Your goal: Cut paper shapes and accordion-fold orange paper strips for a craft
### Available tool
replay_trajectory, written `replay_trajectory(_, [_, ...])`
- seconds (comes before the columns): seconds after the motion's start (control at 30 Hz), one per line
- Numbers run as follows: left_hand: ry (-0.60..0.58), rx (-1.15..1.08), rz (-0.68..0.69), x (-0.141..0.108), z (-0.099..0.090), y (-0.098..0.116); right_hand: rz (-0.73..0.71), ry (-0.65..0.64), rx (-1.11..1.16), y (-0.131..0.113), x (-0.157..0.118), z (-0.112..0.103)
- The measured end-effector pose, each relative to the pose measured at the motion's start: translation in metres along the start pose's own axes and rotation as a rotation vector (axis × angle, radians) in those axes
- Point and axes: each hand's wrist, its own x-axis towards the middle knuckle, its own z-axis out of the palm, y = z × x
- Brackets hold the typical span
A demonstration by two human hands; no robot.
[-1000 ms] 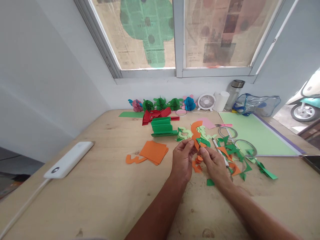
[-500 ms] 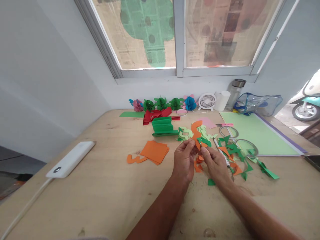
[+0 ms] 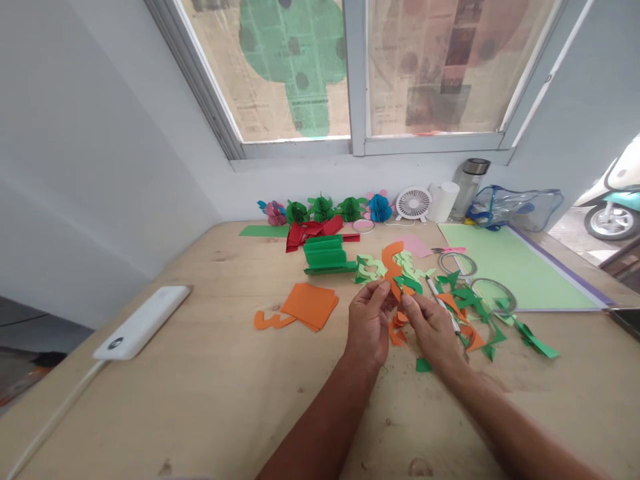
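two forearms (image 3: 320, 413) converge, left hand (image 3: 367, 323) pinching orange paper (image 3: 392, 259) beside right hand (image 3: 433, 328)

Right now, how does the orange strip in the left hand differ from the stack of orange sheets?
The orange strip has curved edges; the stack of orange sheets has straight ones. The strip is narrow, the stack broad. The strip is in the left hand, the stack lies on the table. Both are orange paper.
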Motion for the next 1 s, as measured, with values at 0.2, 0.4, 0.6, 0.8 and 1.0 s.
replay_trajectory(0.2, [-0.002, -0.016, -0.006, 0.0, -0.0002, -0.0003, 0.016, -0.011, 0.021, -0.0005, -0.0012, 0.0009])
replay_trajectory(0.4, [0.009, 0.001, -0.01, -0.0009, 0.0003, 0.0005, 0.005, -0.006, 0.022, 0.0001, -0.0003, 0.0009])
replay_trajectory(0.6, [0.002, 0.003, -0.008, -0.0013, 0.0006, 0.0008, -0.008, -0.001, 0.025, -0.0007, 0.0001, 0.0001])
replay_trajectory(0.8, [-0.005, 0.012, -0.001, -0.0004, -0.0011, -0.0003, -0.018, -0.006, 0.03, 0.0006, 0.0003, 0.0001])
replay_trajectory(1.0, [-0.012, -0.008, -0.021, 0.0, -0.0023, -0.001, -0.022, 0.004, 0.012, -0.0011, 0.0001, -0.0001])
